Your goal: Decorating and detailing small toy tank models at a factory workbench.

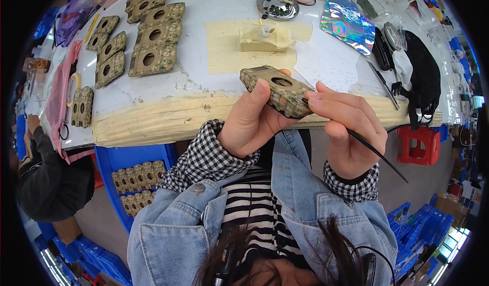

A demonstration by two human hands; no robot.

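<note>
- the left hand (247,120) is gripping a camouflage-patterned housing (286,95), thumb pressing its near-left edge and fingertips showing past its far edge; the grip is closed around the piece.
- the housing is tilting, its right end lower, its round hole facing up; it is being held over the table's front side.
- the right hand (354,128) is pinching a slim black stick-like tool (374,151) between thumb and fingers, its tip end meeting the housing's right end; whether the tip is touching is too small to tell.
- the tool's long tail is sticking out rightward and nearer the body, past the right hand.
- just beneath the grip, the tape-covered table edge (153,120) is running left and right.
- beyond the grip, a taped block (254,45) is sitting near; bare white tabletop (204,56) is stretching left of it toward larger camouflage housings (165,49).
- right of the grip, a dark pen-shaped tool (384,84) and black fabric (425,72) are lying well apart from it.
- below and left of the grip, a blue tray (107,156) is holding more camouflage pieces (137,178).
</note>
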